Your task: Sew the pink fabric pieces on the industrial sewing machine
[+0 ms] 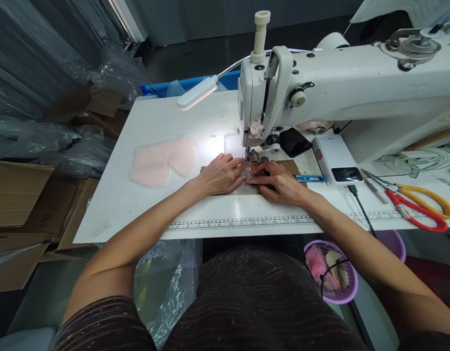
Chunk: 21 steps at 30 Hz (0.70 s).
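Note:
A piece of thin, sheer fabric lies under the needle and presser foot of a white sewing machine. My left hand rests on its left side, fingers bent and together, with the fingertips at the foot. From the right, my right hand holds the cloth, its fingers closed just in front of the foot. The fingertips partly hide the fabric. Beneath the hands shows a flat brown piece. Beside my right hand lie blue thread snips.
Pale pink cut pieces lie left on the white table. A white device with a dark display and orange-red scissors are at right. A lamp hangs over the table. Below stands a purple basket; cardboard boxes are left.

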Motion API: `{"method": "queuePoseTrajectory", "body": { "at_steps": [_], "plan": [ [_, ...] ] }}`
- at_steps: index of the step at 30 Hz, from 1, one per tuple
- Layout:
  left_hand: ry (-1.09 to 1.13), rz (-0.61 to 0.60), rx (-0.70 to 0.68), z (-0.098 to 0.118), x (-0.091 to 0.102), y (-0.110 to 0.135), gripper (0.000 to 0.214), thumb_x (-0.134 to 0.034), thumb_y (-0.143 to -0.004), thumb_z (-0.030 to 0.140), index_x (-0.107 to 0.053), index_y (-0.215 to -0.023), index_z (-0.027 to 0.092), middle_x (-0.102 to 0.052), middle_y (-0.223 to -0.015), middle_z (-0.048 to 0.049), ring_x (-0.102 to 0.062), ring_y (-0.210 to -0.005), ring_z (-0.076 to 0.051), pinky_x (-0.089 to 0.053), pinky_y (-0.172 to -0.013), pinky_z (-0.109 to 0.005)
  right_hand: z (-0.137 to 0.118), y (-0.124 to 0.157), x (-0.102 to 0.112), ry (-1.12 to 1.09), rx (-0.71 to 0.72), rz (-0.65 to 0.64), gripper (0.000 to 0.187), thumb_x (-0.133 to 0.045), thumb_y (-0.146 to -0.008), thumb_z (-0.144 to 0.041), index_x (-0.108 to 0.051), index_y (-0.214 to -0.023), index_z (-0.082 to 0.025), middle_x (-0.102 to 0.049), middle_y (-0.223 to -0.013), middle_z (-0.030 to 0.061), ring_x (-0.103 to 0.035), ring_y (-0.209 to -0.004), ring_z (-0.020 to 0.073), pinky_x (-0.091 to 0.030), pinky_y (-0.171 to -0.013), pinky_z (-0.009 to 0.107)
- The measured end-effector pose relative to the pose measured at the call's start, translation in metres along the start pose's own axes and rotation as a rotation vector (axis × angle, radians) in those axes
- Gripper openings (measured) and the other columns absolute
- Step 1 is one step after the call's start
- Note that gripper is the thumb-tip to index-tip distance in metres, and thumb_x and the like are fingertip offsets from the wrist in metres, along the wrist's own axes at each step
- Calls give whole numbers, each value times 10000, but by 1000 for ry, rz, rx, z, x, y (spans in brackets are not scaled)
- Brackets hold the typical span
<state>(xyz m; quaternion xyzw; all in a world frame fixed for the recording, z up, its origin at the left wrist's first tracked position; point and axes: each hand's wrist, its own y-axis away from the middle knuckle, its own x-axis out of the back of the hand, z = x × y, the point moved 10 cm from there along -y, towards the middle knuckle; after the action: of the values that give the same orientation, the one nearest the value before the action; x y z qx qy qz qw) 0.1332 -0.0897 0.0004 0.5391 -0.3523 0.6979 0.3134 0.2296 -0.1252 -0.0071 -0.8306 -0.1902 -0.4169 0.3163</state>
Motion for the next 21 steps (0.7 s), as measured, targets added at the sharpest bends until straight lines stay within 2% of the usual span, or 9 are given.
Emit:
{"method": "queuePoseTrajectory", "body": {
  "at_steps": [4, 7, 10, 21],
  "plan": [
    [-60, -28, 28, -11, 2, -7, 374, -470, -984, 374, -674, -1224, 173, -632, -1322, -151, -575, -1048, -300, -398, -917, -457, 6, -2, -2, 37, -68, 41, 388, -509, -896, -170, -750, -1182, -274, -590, -1077, 123, -534, -1061, 262, -486, -935, 483],
    [-67, -26, 35, -16, 4, -7, 421, -422, -1004, 393, -627, -1317, 201, -589, -1415, -121, -543, -1113, -310, -347, -996, -491, 5, -3, -3, 58, -63, 45, 402, -501, -904, -180, -727, -1228, -260, -577, -1085, 130, -530, -1061, 267, -483, -930, 482],
    [-19, -2, 34, -18, 5, -4, 473, -417, -1001, 410, -579, -1380, 179, -558, -1462, -119, -515, -1144, -326, -335, -1017, -506, 5, -3, -3, 70, -62, 39, 408, -498, -908, -181, -717, -1242, -269, -571, -1081, 125, -520, -1063, 267, -473, -937, 479],
    [46, 14, 52, -24, -4, -4, 474, -469, -959, 389, -580, -1387, 219, -533, -1495, -99, -507, -1132, -333, -342, -1008, -529, 7, -3, -2, 68, -69, 41, 395, -504, -920, -193, -712, -1244, -283, -569, -1084, 115, -512, -1046, 260, -464, -926, 454]
  ]
}}
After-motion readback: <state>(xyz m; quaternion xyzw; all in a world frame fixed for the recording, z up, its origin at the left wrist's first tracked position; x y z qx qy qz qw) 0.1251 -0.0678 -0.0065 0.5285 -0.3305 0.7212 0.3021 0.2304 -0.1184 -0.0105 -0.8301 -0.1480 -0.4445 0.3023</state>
